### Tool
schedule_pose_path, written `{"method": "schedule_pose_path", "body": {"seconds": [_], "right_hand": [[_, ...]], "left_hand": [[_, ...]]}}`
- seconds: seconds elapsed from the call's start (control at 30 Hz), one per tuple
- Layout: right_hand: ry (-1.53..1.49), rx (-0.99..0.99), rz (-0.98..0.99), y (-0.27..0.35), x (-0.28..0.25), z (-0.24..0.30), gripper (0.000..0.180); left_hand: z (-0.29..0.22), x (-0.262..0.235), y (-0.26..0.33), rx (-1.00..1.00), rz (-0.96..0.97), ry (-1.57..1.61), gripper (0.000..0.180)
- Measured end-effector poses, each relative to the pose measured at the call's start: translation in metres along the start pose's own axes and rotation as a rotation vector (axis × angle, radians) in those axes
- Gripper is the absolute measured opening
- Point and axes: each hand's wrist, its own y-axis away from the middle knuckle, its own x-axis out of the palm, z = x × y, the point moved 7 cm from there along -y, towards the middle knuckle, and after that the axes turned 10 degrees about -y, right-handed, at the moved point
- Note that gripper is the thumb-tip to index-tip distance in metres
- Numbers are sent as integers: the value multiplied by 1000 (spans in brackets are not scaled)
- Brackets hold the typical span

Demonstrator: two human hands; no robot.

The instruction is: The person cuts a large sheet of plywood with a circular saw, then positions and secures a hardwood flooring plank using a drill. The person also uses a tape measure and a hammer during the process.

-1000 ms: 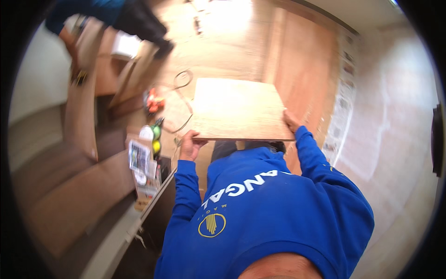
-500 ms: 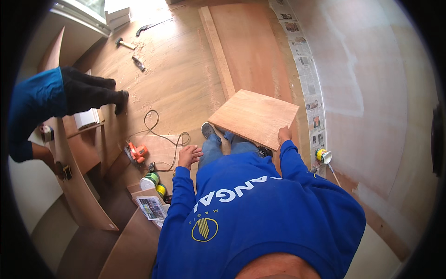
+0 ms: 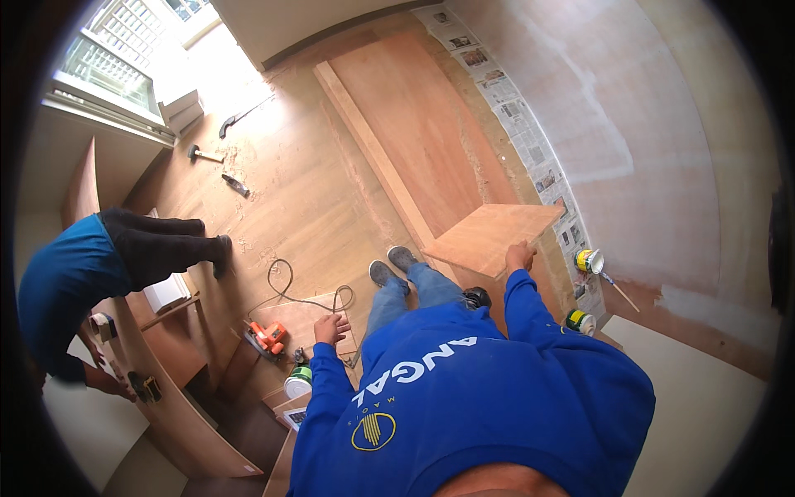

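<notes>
Right of centre, your right hand (image 3: 520, 256) grips the board (image 3: 490, 232), likely to steady it; your left hand (image 3: 331, 329) looks empty.

— Able to see beneath the wooden board (image 3: 493, 236)?
— No. Can't follow the grip of the right hand (image 3: 519, 256) on its underside, either.
— How about the printed sheet (image 3: 294, 417)?
— Mostly lost behind the left sleeve (image 3: 325, 374).
— And the dark thing (image 3: 477, 297) by the blue sweater (image 3: 505, 385)?
— Half covered, too hard to name.
— And make out the newspaper (image 3: 515, 112) print?
— Too small to read.
— And out at the sides?
— Can't see the head of the co-worker (image 3: 73, 261) properly, sunk in the dark rim, nor name the black object (image 3: 779, 248) opposite.
</notes>
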Motion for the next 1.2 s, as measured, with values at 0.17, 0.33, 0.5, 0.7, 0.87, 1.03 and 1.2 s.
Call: {"method": "schedule_pose_path", "body": {"seconds": [0.17, 0.33, 0.5, 0.7, 0.87, 1.03, 1.2], "right_hand": [[10, -12, 32, 15, -1, -20, 52], [55, -28, 70, 19, 13, -34, 54], [31, -90, 116, 25, 19, -27, 55], [79, -120, 122, 31, 18, -12, 57], [-27, -146, 114, 40, 38, 6, 57], [-122, -197, 178, 61, 89, 21, 56], [-288, -107, 370, 135, 174, 37, 52]], "left_hand": [[11, -9, 0, -15, -5, -28, 22], [18, -11, -3, -1, 17, -98, 24], [25, -16, -6, 17, 14, -88, 26], [33, -25, -2, -30, -22, -104, 28], [-2, -6, 12, 7, 17, -43, 29], [-83, 75, 29, 84, 283, -110, 46], [-145, 165, 12, -64, 501, 231, 64]]}}
